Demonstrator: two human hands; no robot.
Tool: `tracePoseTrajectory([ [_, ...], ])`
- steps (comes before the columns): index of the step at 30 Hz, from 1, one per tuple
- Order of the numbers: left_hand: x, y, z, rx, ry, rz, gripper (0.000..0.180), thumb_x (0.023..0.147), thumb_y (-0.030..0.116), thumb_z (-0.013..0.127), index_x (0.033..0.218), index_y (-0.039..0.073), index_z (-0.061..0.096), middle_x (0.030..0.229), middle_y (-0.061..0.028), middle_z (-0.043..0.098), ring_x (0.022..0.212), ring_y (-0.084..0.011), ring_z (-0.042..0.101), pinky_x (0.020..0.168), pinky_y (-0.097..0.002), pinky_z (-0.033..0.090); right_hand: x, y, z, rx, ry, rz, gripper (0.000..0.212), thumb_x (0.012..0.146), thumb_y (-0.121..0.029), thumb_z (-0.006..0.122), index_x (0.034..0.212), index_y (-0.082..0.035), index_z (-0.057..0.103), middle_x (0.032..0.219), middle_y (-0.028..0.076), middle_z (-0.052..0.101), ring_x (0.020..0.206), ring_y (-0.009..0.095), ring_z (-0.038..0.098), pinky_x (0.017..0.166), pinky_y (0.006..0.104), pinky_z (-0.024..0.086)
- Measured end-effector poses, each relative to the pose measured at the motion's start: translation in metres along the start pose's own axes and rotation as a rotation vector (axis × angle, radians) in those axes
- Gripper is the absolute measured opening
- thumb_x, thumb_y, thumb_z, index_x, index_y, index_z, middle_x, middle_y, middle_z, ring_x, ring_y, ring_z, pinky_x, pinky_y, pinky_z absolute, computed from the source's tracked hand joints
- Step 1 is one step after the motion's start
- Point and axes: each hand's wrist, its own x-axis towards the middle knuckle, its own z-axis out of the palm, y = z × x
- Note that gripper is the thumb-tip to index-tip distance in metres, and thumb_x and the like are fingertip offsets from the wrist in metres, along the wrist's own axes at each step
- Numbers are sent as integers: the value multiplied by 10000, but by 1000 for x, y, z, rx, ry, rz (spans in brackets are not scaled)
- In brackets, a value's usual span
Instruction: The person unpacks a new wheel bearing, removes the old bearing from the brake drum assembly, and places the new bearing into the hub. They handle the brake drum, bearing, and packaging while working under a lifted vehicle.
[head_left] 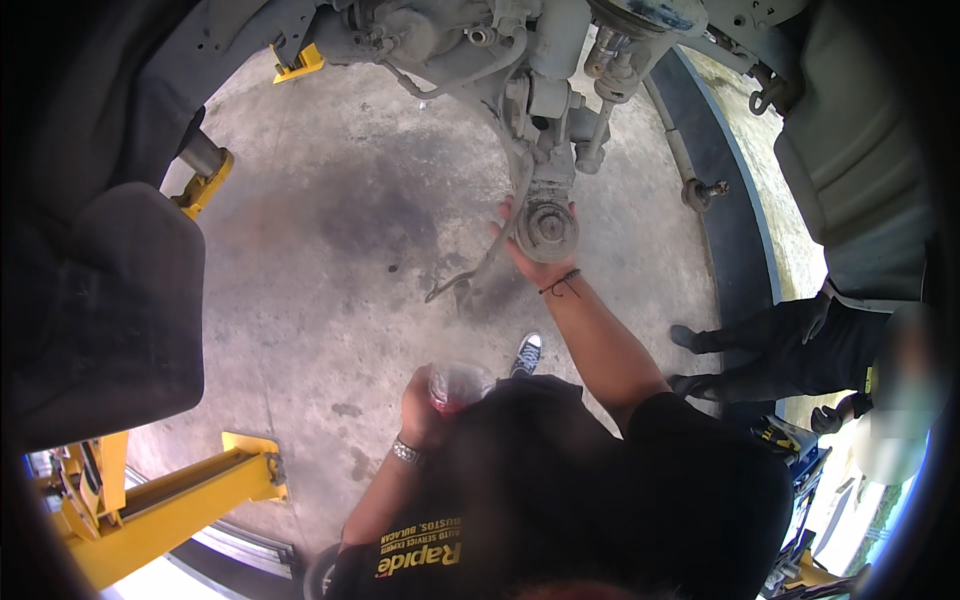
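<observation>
My right hand (541, 268) reaches forward and cups a round, grey, dusty bushing (549, 232) from below and behind, with fingertips showing on both sides. The bushing sits at the end of a suspension arm (548, 188) under a raised vehicle. Close to my body at lower centre, my left hand (420, 408) is closed around a clear plastic bag (460, 385) with something red inside. Its exact contents are blurred. Beside my right fingers hangs a thin bent cable (490, 262), its free end pointing down and left.
Grey suspension parts (560, 90) crowd the space above. A yellow lift arm (180, 500) stands at lower left, and yellow lift pads (207, 185) show at upper left. At right stands another person in dark clothes (790, 345), wearing gloves. A stained concrete floor (330, 290) lies below.
</observation>
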Motion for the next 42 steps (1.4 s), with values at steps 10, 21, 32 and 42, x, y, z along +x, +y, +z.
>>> tracePoseTrajectory([
  [10, -6, 8, 17, -62, -113, -84, 550, 1055, 529, 389, 1198, 54, 627, 1109, -136, 699, 1024, -318, 680, 898, -493, 565, 8, 8, 23, 23, -310, 223, 485, 1063, -434, 476, 1318, -38, 592, 1396, 238, 588, 1262, 384, 612, 1135, 583, 430],
  [21, -14, 26, 61, 764, 69, 602, 576, 832, 168, 774, 1329, -58, 589, 1213, -240, 698, 1120, -383, 692, 965, -433, 570, -22, 9, -30, -364, 114, 185, 511, 1058, -498, 462, 1262, -53, 609, 1267, 195, 624, 1132, 317, 632, 1011, 454, 481],
  [32, -32, 44, 143, 146, -152, 403, 238, 1106, 171, 502, 1142, -11, 652, 1051, -121, 737, 920, -177, 722, 818, -317, 593, -164, -5, 31, -1321, -644, -319, 565, 949, -316, 763, 1335, 38, 551, 1281, 173, 603, 1169, 234, 590, 1003, 369, 455],
  [42, -28, 32, 158, 260, -201, 390, 296, 1123, 200, 444, 1312, 5, 563, 1240, -172, 681, 1128, -206, 684, 937, -364, 577, -195, 4, 34, -864, -90, -262, 169, 1052, -131, 633, 1007, 21, 690, 1102, 102, 704, 1001, 144, 654, 892, 306, 506],
])
